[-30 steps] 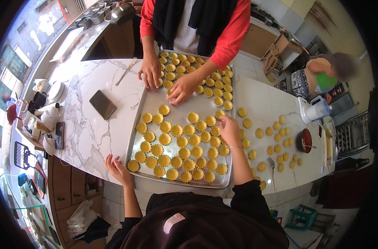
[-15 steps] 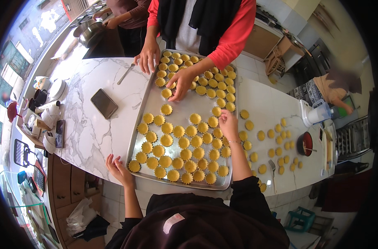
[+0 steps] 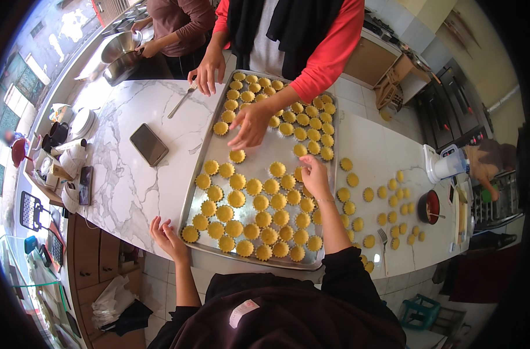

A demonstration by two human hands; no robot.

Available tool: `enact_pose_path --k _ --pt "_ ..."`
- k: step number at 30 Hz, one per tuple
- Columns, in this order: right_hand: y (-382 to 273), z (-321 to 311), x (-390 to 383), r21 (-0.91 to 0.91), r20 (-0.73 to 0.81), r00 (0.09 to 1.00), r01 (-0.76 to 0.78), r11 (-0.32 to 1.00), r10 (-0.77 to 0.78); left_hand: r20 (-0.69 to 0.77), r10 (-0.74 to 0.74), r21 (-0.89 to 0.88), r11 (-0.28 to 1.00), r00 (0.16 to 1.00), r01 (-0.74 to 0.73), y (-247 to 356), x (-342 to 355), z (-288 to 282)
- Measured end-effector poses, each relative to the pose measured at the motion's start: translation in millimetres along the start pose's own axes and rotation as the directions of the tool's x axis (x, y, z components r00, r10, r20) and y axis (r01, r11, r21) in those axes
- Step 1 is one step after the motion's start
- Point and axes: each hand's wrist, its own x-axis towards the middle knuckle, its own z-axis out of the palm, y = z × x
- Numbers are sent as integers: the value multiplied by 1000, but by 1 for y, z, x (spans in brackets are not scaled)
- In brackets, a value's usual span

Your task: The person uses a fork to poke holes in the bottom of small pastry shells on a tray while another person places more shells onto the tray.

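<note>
A large metal baking tray (image 3: 196, 185) holds many yellow fluted tart shells in rows, with a bare strip across its middle. My right hand (image 3: 315, 177) reaches over the tray's right side, its fingers closed at the edge of a tart shell (image 3: 300, 150). More shells lie under and beside that hand. My left hand (image 3: 169, 239) hovers by the tray's near left corner, palm up, fingers apart and holding nothing. Opposite me, a co-worker's hand (image 3: 250, 125) hangs above the bare strip, near a single tart shell (image 3: 237, 156). Their other hand (image 3: 208, 72) rests near the tray's far left corner.
Loose yellow rounds lie on the marble counter (image 3: 358, 256) right of the tray, beside a fork (image 3: 383, 250). A dark bowl (image 3: 430, 208) and a blender (image 3: 448, 161) stand farther right. On the left lie a phone (image 3: 148, 144) and another fork (image 3: 182, 100). A second person handles metal bowls (image 3: 120, 47).
My right hand and the shell at its fingertips have shifted up and left. The co-worker's shell now sits farther left, at the end of a row, and their hand has drawn away from it.
</note>
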Motion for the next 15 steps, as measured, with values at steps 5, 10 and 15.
enact_pose_path --k 5,10,15 --pt "-11 -4 0 -27 -12 999 -34 999 34 -3 -1 -8 1000 1000 1 0 0 0" --pt "-24 -16 -23 -237 84 996 55 970 -36 -5 -5 10 1000 1000 5 3 -1 1" --pt "-18 -19 -26 -147 191 970 -123 981 151 1 3 0 1000 1000 -3 0 0 0"
